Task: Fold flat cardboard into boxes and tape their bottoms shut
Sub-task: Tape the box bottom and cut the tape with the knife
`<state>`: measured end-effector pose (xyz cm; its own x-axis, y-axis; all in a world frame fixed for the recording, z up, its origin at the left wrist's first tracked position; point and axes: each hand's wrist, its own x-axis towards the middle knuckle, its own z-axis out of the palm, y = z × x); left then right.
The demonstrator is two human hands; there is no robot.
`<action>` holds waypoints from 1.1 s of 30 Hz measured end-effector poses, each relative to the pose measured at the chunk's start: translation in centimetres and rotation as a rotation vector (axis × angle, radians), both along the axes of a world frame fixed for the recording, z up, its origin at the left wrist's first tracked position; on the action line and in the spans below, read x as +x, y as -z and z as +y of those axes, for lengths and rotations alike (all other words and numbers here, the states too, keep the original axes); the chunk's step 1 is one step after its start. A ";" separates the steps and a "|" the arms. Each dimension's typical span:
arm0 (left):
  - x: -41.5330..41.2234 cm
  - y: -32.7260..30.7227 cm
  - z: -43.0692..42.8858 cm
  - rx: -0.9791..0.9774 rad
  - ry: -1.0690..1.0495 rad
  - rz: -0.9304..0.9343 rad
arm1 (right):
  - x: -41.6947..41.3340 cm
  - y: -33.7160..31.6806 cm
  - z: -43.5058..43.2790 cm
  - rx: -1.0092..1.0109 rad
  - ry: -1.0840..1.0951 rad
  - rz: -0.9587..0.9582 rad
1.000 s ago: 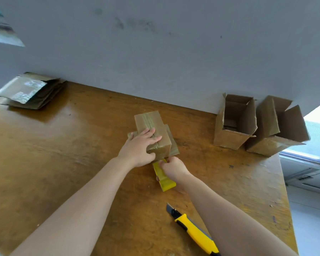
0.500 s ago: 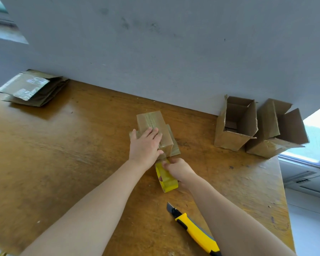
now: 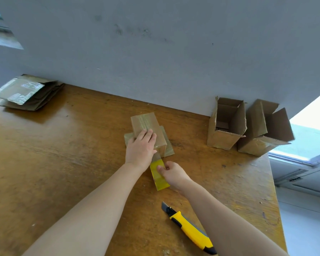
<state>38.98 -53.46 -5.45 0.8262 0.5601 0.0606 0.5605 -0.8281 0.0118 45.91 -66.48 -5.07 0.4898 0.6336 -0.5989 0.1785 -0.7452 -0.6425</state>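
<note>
The left hand (image 3: 140, 149) lies flat on the box (image 3: 145, 122). Its fingers are straight and close together, pressing down on the upturned bottom near the front edge. The right hand (image 3: 173, 172) sits just below it and pinches the roll of tape (image 3: 160, 179) — thumb and fingertips curl onto the upper part of the yellow roll, which rests low over the table (image 3: 63, 163). A clear strip of tape (image 3: 156, 157) stretches from the roll up to the front edge of the box, passing right beside the left thumb.

The box stands bottom-up in the middle of the table, a little way out from the wall (image 3: 155, 52). Its open flaps (image 3: 168, 148) are spread flat on the wood beneath it on both sides. A shiny band of tape already runs lengthwise over the seam on top, ahead of the left fingers.

Nearer the front edge lies a knife (image 3: 190, 231) — yellow and black, its grey blade end pointing away toward the roll, its handle just beside the right forearm.

To the right, against the wall, two open boxes (image 3: 227, 124) stand side by side with their flaps up, the right one close to the table's edge. Well apart, in the far left corner, a stack of flat cardboard (image 3: 30, 93) lies with glossy tape patches on its top sheet.
</note>
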 end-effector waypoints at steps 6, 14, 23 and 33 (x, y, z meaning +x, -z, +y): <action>-1.0 0.0 1.4 -0.250 0.067 -0.042 | 1.2 0.0 -3.7 -0.174 -0.108 -0.257; -2.3 0.5 0.2 -0.222 -0.022 -0.193 | -0.3 -0.1 -6.3 -0.751 -0.956 -0.354; -3.6 0.1 -1.0 -0.396 -0.318 -0.426 | 0.8 -0.4 -6.1 -0.500 -0.901 -0.343; -3.9 0.7 -3.4 -0.778 -0.558 -0.415 | -0.3 1.4 -6.3 -0.466 -0.872 -0.500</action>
<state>35.09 -56.82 -6.20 0.4347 0.8620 -0.2607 0.6910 -0.1336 0.7104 45.61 -72.75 -6.47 0.2384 0.6431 -0.7277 0.9208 -0.3879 -0.0411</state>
